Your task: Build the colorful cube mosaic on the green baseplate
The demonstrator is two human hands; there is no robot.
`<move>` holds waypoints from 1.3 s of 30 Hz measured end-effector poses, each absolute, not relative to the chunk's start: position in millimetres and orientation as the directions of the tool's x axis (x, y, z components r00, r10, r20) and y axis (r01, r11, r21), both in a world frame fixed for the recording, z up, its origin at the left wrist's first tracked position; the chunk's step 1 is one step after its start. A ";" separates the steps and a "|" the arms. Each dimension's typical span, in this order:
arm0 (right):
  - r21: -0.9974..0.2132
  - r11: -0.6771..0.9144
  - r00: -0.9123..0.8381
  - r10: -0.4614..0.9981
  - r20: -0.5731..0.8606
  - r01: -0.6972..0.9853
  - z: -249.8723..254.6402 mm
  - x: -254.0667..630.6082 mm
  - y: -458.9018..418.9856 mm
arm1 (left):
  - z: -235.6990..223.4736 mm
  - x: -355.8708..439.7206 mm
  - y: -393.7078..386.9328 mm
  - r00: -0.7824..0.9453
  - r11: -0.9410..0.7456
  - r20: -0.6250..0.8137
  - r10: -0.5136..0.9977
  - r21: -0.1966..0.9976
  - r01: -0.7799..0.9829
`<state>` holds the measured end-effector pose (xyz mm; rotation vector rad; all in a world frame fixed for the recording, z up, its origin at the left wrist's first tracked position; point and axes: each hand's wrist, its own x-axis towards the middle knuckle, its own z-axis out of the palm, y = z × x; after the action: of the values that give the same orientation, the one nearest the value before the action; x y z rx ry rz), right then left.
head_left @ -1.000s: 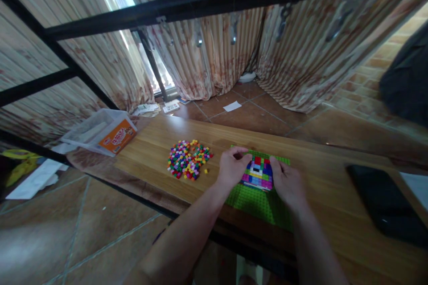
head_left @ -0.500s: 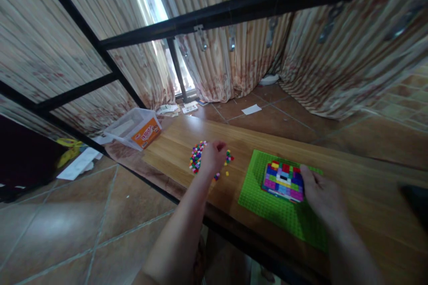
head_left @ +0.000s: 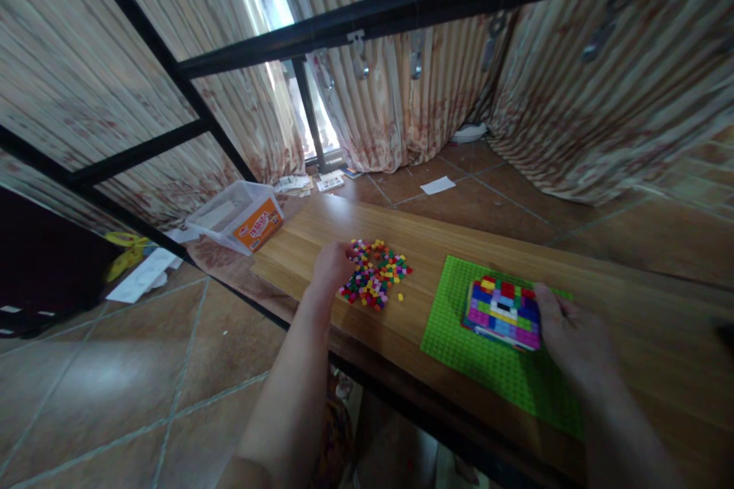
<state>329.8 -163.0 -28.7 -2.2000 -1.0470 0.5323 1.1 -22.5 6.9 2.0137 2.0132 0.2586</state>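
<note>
A block of stacked toy bricks (head_left: 501, 315) in many colours sits on a green baseplate (head_left: 450, 313). My right hand (head_left: 576, 336) grips the block's right side, thumb along its upper edge; the other fingers are mostly hidden. To the left lies a loose pile of small coloured bricks (head_left: 375, 275) on the wooden table (head_left: 424, 229). My left hand (head_left: 332, 269) is at the pile's left edge, fingers curled in towards the bricks. Whether a brick is between those fingertips cannot be seen.
A clear plastic box (head_left: 235, 218) with an orange label stands at the table's far left end. Black metal bars (head_left: 401, 8) cross above and behind the table. Curtains (head_left: 367, 114) hang beyond, and papers (head_left: 329, 182) lie on the tiled floor.
My left hand has moved left across the pile, from over its middle to its left edge, uncovering more bricks. My right hand still holds the block. The view has shifted slightly.
</note>
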 end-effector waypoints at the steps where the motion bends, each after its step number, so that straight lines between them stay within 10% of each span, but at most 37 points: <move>1: -0.695 -0.470 0.600 0.797 -0.068 0.545 -29.9 330.2 -162.5 | 7.5 0.8 -22.7 0.014 0.010 -0.072 0.997 0.317 0.948; 17: -0.688 -0.474 0.615 0.787 -0.050 0.550 -32.3 329.3 -162.3 | 16.9 10.2 -28.9 0.077 -0.056 -0.045 0.996 0.354 0.934; 23: -0.704 -0.449 0.612 0.790 -0.026 0.550 -29.7 327.0 -161.5 | 22.0 36.4 -54.0 0.466 -0.391 -0.019 0.885 0.516 0.763; 34: -0.741 -0.368 0.576 0.817 0.030 0.561 -26.8 319.7 -161.0 | 6.4 57.7 -72.2 0.591 -0.538 -0.117 0.798 0.303 0.786; 39: -0.797 -0.325 0.645 0.758 0.103 0.510 -22.9 321.2 -162.8 | 8.0 64.3 -72.2 0.595 -0.530 -0.036 0.803 0.415 0.740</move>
<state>321.2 -162.8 -22.9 -2.0025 -0.9891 0.3645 64.3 -72.2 8.0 2.4373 1.2390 0.2237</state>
